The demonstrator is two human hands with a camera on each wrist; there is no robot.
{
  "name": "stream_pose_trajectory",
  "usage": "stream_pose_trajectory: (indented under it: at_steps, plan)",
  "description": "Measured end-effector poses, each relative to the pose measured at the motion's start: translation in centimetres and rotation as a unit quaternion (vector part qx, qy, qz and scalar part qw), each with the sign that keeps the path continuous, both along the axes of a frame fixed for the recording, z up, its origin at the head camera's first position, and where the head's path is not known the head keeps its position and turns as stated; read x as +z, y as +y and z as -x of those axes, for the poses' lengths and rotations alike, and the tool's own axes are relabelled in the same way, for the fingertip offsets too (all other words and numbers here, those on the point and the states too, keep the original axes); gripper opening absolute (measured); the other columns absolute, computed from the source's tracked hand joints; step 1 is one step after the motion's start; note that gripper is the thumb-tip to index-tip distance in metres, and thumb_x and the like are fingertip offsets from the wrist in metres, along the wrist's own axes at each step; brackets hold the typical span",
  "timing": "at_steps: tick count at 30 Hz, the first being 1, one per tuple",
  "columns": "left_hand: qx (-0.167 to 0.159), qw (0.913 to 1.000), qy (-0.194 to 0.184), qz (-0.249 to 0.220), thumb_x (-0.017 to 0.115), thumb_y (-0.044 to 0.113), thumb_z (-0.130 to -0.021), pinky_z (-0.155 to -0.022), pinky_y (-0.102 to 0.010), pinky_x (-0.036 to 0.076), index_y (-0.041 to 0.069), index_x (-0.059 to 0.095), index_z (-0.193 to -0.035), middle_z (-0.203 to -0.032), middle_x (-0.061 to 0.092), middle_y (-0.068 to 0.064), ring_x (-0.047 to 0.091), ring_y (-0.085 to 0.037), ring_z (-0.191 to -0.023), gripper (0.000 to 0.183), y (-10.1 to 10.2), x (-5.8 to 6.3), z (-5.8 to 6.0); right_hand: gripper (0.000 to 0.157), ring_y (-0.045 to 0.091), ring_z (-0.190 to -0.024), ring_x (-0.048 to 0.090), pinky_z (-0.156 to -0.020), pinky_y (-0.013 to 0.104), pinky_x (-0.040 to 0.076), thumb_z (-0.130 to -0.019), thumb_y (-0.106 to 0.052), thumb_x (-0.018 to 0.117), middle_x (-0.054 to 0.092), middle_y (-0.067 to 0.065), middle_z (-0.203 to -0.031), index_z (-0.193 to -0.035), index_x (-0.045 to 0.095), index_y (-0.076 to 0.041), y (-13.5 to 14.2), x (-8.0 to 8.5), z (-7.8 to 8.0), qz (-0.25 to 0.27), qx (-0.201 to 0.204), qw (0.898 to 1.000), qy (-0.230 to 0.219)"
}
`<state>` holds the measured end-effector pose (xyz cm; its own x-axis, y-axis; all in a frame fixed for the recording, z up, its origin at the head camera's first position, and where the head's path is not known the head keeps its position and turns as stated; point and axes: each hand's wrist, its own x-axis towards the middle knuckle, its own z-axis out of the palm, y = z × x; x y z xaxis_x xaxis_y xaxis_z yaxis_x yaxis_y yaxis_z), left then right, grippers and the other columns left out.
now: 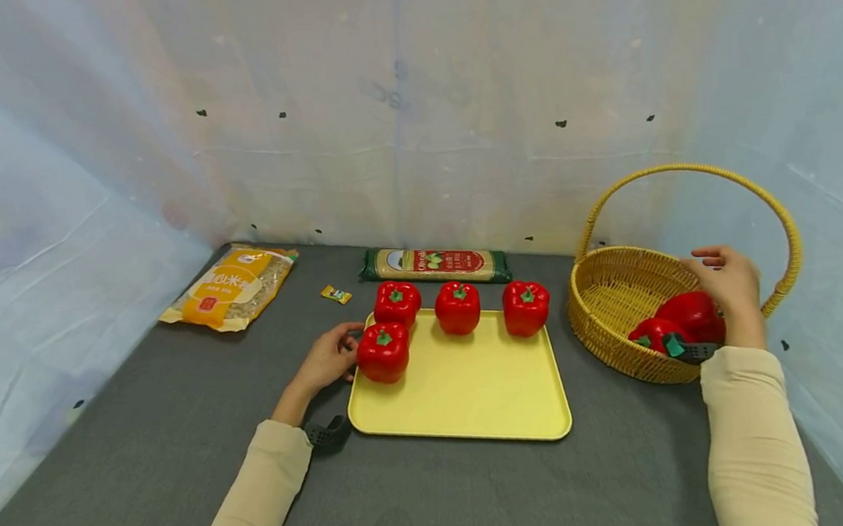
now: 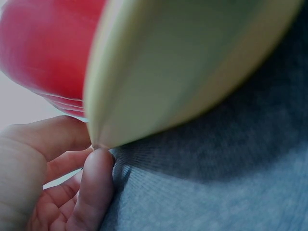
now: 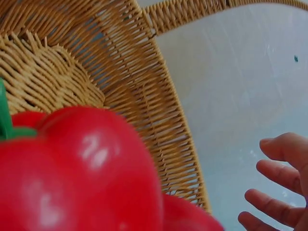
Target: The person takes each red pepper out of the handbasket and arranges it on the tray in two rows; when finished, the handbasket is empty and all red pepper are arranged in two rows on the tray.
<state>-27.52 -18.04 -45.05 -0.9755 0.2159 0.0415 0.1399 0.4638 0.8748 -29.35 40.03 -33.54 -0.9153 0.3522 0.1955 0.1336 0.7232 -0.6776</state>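
Left hand (image 1: 330, 356) fingers at the yellow tray (image 1: 470, 392) corner, grip unclear; right hand (image 1: 728, 282) spread, empty, half-hiding basket (image 1: 619, 279) peppers (image 1: 686, 319).

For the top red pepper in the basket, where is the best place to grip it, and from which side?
Probably from above: the pepper lies on another in the wicker basket, whose wall blocks its sides. Span its broad smooth body, not the small stem. The right hand hovers open above it.

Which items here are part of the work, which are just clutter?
In use: four peppers on the tray, nearest one by the left hand; basket with two peppers under the right hand.

Lying about: grain bag, noodle pack, small wrapper.
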Motion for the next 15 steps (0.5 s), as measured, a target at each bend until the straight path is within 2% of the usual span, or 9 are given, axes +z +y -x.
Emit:
stream_pose_trajectory:
  at_steps: [2, 4, 9, 15]
  plan:
    - [0.001, 1.0, -0.001, 0.002, 0.055, 0.0, -0.089, -0.048, -0.03, 0.052, 0.0, 0.047, -0.13, -0.083, 0.054, -0.012, 0.053, -0.018, -0.055, 0.042, 0.01, 0.06, 0.0, 0.062, 0.045, -0.109, 0.046, -0.067, 0.037, 0.045, -0.091, -0.045, 0.049, 0.043, 0.033, -0.129, -0.13, 0.047, 0.004, 0.24, -0.05, -0.21, -0.006, 0.01, 1.0, -0.017]
    - [0.001, 1.0, 0.0, 0.002, 0.054, 0.0, -0.089, -0.048, -0.031, 0.052, -0.001, 0.047, -0.13, -0.083, 0.054, -0.012, 0.053, -0.018, -0.055, 0.042, 0.01, 0.12, -0.01, 0.06, 0.045, -0.108, 0.047, -0.068, 0.037, 0.045, -0.093, -0.042, 0.048, 0.044, 0.034, -0.129, -0.13, 0.047, 0.006, 0.42, -0.22, -0.26, -0.018, 0.011, 0.999, -0.037]
    - [0.0, 1.0, 0.0, -0.001, 0.054, 0.0, -0.089, -0.048, -0.031, 0.052, -0.001, 0.047, -0.13, -0.084, 0.054, -0.012, 0.053, -0.018, -0.056, 0.042, 0.05, 0.19, -0.05, 0.059, 0.046, -0.109, 0.046, -0.08, 0.05, 0.044, -0.094, -0.041, 0.046, 0.046, 0.034, -0.126, -0.128, 0.047, 0.007, 0.44, -0.6, -0.36, -0.025, 0.012, 0.998, -0.058]
    - [-0.002, 1.0, -0.001, -0.005, 0.054, 0.0, -0.09, -0.048, -0.03, 0.052, -0.001, 0.046, -0.131, -0.085, 0.053, -0.012, 0.052, -0.018, -0.056, 0.042, 0.05, 0.18, -0.14, 0.058, 0.044, -0.11, 0.045, -0.084, 0.052, 0.042, -0.093, -0.041, 0.047, 0.05, 0.03, -0.123, -0.126, 0.05, 0.006, 0.12, -0.87, -0.37, -0.021, -0.01, 0.998, -0.052]
